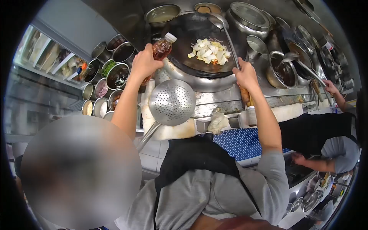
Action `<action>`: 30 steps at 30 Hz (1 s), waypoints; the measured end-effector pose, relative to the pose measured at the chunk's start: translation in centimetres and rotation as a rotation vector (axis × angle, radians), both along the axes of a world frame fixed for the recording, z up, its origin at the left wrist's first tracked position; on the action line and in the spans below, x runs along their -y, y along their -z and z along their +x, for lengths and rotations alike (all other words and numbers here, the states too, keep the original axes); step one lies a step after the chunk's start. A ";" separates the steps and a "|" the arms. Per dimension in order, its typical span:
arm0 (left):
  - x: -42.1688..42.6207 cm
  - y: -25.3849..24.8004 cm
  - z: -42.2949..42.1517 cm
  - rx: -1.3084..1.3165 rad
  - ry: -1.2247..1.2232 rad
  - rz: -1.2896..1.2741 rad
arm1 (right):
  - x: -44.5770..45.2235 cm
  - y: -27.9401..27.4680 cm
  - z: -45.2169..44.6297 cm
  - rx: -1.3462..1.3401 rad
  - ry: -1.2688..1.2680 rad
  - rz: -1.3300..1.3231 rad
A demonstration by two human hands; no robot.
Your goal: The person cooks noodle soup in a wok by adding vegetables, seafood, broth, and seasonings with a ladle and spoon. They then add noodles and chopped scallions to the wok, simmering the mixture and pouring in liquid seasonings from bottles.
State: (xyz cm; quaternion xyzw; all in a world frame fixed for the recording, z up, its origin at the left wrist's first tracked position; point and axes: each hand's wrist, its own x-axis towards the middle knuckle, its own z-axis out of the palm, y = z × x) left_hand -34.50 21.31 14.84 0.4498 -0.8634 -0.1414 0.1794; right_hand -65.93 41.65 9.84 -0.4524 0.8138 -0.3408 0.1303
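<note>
My left hand (146, 62) is wrapped round a clear plastic bottle (162, 48) of reddish-brown liquid. The bottle tilts, its white cap toward the left side of a large dark wok (184, 34). Pale chopped vegetable pieces (209, 51), perhaps cabbage, lie in the wok with a few orange shreds. In my right hand (246, 74) is the long handle of a ladle (217, 21), whose bowl rests at the wok's far rim. A perforated strainer (172, 102) sits on the counter below my left hand, its handle pointing toward me.
Ingredient containers (117, 76) crowd the left side. Metal pots (251, 17) stand behind and right of the wok. A crumpled pale cloth (218, 123) lies at the counter's front edge. At right, another person's hand (330, 87) holds a ladle (292, 57) over a pot (281, 69) of dark liquid.
</note>
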 end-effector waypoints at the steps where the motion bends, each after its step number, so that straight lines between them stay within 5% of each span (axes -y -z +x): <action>1: 0.4 -0.2 -1.4 0.063 -0.005 -0.007 | -1.2 -0.5 0.1 0.069 0.041 -0.014; 8: 2.3 0.7 -11.0 0.390 0.119 -0.206 | -7.0 -2.6 1.4 0.814 -0.004 -0.102; 12: 3.0 2.1 -14.7 0.493 0.141 -0.292 | -7.5 -2.9 2.2 0.986 -0.022 -0.154; 21: 3.6 -0.1 -9.6 0.427 0.056 -0.209 | -5.4 -3.4 3.3 0.915 0.028 -0.125; 27: 1.5 -1.1 0.0 0.185 -0.080 -0.099 | -2.6 -1.6 4.9 0.364 -0.008 -0.102; 30: 1.4 -0.9 7.2 -0.002 -0.115 0.078 | -3.1 -0.7 5.6 0.364 0.003 -0.104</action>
